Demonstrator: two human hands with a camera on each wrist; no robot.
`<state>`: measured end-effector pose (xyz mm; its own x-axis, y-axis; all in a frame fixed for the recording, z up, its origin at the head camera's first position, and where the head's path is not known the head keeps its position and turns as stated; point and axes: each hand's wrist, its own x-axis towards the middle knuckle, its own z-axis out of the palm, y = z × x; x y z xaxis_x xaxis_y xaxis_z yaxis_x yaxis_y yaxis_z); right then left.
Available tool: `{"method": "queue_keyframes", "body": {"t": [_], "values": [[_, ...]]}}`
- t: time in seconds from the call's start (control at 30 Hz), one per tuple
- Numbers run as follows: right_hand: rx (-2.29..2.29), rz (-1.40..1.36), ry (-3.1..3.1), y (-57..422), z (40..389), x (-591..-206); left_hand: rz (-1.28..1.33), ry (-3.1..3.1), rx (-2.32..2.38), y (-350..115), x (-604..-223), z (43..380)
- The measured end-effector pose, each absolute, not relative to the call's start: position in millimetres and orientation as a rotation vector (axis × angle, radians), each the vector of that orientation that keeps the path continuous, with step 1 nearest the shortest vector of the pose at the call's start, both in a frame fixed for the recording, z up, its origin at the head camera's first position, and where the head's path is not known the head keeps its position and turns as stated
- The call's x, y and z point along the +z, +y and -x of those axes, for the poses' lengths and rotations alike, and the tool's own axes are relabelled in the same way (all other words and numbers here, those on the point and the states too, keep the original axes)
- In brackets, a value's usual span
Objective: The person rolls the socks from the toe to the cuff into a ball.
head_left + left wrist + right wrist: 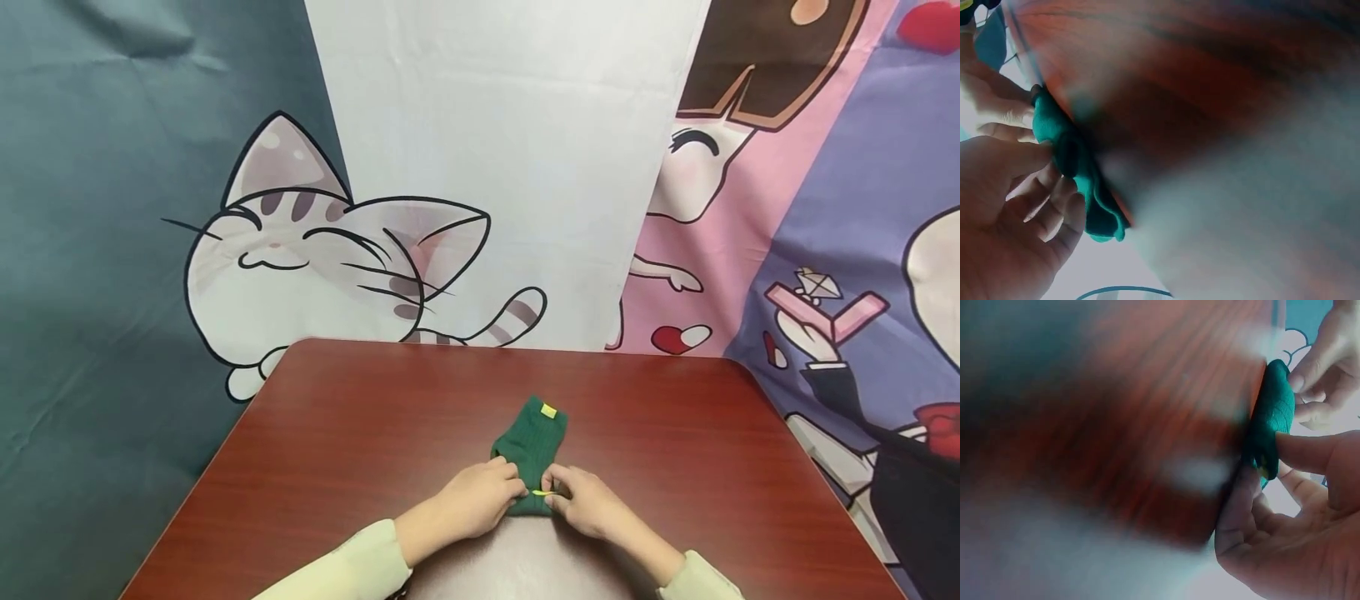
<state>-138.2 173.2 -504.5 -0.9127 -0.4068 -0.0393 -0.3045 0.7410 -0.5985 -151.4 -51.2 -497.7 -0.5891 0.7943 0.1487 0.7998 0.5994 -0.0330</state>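
A dark green ribbed sock lies on the table, its far end pointing away from me and bearing a small yellow tag. Its near end looks folded over, and a thin yellow strip shows there. My left hand pinches the near left edge of the sock; in the left wrist view the thumb meets the rolled green cloth. On the near right edge, my right hand pinches the cloth between thumb and forefinger beside the yellow strip. Whether there is one sock or two layered, I cannot tell.
The reddish-brown wooden table has rounded far corners. Behind it hangs a printed cloth backdrop with a cartoon cat and cartoon figures. Pale green sleeves cover both forearms.
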Motion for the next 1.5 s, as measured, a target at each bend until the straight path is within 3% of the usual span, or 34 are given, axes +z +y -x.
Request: {"method": "queue_keyframes", "body": {"t": [0.33, 0.63, 1.17, 1.5], "values": [[-0.514, 0.967, 3.195, 165.8, 126.9, -502.0, 1.435, -2.610, 0.171, -53.0, -486.5, 138.2], [-0.375, 1.166, 3.153, 173.0, 124.4, -500.5, 1.409, -2.574, 0.174, -48.9, -494.2, 145.8], [-0.563, 1.057, 3.104, 175.2, 121.7, -506.2, 1.424, -2.727, -0.054, -48.9, -495.2, 152.7], [-0.691, 0.939, 2.948, 174.2, 128.2, -501.3, 1.145, -3.142, -0.546, -50.1, -487.6, 160.3]]}}
